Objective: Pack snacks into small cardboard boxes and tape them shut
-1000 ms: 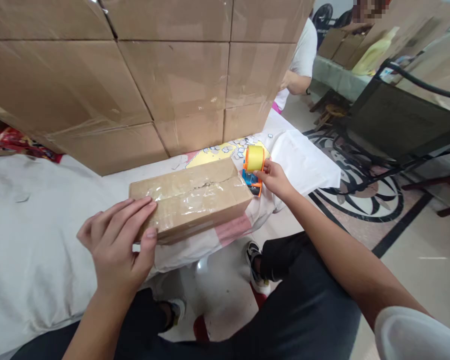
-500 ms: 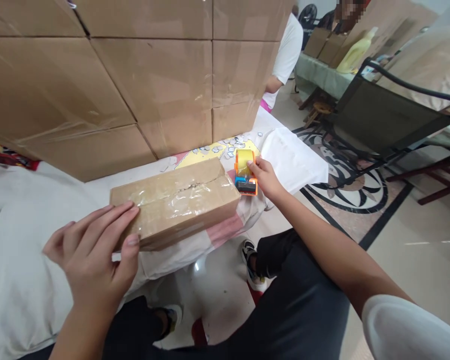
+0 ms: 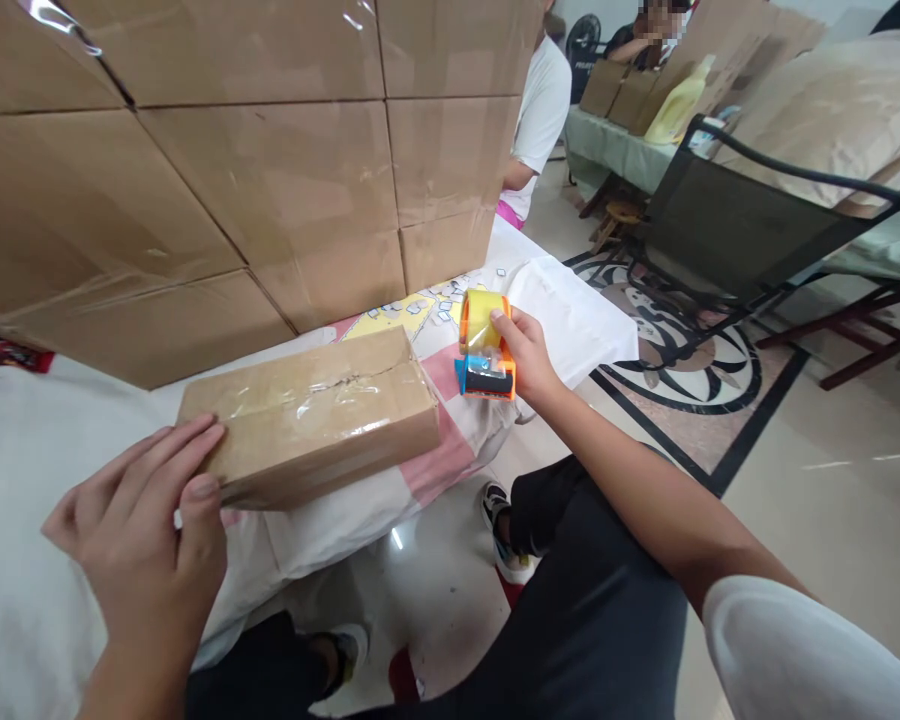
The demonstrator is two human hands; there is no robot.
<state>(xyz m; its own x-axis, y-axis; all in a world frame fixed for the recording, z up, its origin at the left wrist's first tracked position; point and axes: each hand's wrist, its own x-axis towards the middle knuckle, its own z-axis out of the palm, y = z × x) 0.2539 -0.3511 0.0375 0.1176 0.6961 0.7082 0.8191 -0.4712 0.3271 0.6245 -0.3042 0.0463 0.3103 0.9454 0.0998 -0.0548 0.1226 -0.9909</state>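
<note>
A long brown cardboard box [image 3: 322, 390] lies on the cloth-covered table, with glossy clear tape over its top and a ragged tear along the seam. At its left end my left hand [image 3: 146, 510] rests with fingers stretched out on the top edge, the thumb apart near the close side. My right hand [image 3: 525, 350] is closed around an orange and blue tape dispenser [image 3: 487, 375], which carries a yellowish tape roll [image 3: 480, 315]. The dispenser is just beyond the box's right end, apart from it. Whether any tape strand hangs from it I cannot tell.
Large taped cartons [image 3: 270, 190] stand stacked behind the box like a wall. A person in a white shirt [image 3: 540, 110] sits past them. To the right is a dark chair [image 3: 735, 240]. Another table farther back bears a yellow bottle [image 3: 679, 105] and cartons.
The view has shifted. The gap between the dispenser and the box's right end has widened, and the dispenser has turned slightly. My left hand stays on the box's left end.
</note>
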